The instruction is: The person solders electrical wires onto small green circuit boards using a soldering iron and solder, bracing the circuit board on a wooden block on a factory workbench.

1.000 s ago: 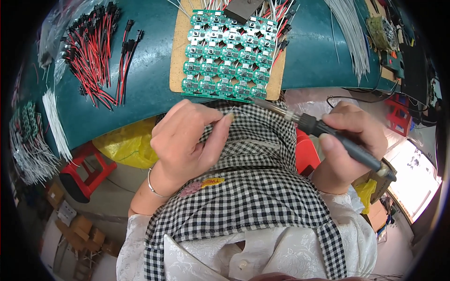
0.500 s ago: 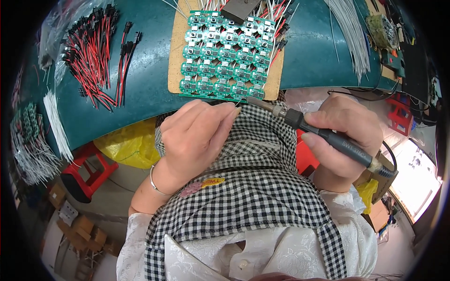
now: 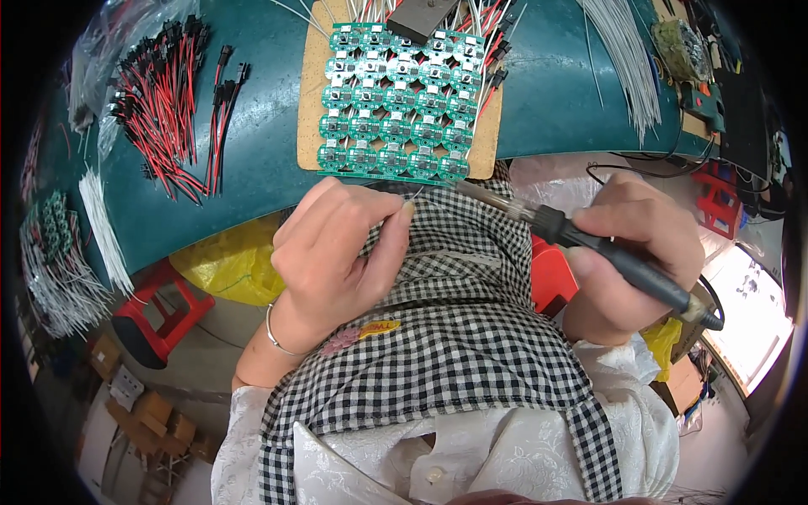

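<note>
My right hand [image 3: 635, 252] is wrapped round the dark handle of a soldering iron [image 3: 623, 261]. Its metal tip points left, close to the near edge of a panel of green circuit boards [image 3: 396, 122]. My left hand [image 3: 337, 252] is closed in a pinch just in front of that panel. A thin wire end [image 3: 417, 194] sticks out from between its thumb and forefinger, near the iron's tip; the rest of the wire is hidden by the fingers. The panel, with several rows of small round boards, lies on a brown board [image 3: 311, 126].
Red and black wires with connectors [image 3: 168, 101] are piled on the green tabletop [image 3: 261, 135] at the left. White wires [image 3: 623, 67] lie at the far right. A dark block [image 3: 421, 18] sits on the panel's far edge. Red stools [image 3: 160, 307] stand below the table.
My left hand has shifted slightly left with the wire. The soldering iron in my right hand has moved a little to the right and down, its tip now apart from the left fingers.
</note>
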Tool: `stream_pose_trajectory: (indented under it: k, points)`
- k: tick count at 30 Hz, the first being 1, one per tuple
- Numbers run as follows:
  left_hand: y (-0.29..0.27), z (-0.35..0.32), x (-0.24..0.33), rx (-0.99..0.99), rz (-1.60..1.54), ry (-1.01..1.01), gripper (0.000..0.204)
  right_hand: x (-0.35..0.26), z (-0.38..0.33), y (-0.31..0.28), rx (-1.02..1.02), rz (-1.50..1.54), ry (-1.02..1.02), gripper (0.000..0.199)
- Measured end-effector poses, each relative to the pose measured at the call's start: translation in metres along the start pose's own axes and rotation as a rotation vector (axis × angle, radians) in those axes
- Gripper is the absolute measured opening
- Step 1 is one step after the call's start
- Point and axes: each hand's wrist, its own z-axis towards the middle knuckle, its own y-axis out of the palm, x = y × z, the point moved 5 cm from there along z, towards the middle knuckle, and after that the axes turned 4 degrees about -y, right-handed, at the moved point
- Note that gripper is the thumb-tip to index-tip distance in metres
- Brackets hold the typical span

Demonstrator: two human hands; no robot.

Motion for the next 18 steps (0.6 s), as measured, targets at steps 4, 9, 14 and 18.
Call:
stream_pose_trajectory:
  k: [4,9,14,18]
  points:
    - [0.002,-0.004,0.002,-0.094,0.035,-0.016,0.017,0.004,-0.013,-0.003,0.106,0.014,0.011,0.024]
    - [0.009,-0.003,0.001,-0.085,0.041,0.03,0.018,0.003,-0.017,0.005,0.047,-0.07,0.022,0.028]
    - [0.012,-0.005,0.0,-0.085,0.047,0.047,0.018,0.005,-0.014,0.009,0.036,-0.1,0.031,0.025]
    - [0.015,-0.004,-0.001,-0.094,0.072,0.044,0.018,0.003,-0.015,0.011,0.016,-0.1,0.043,0.024]
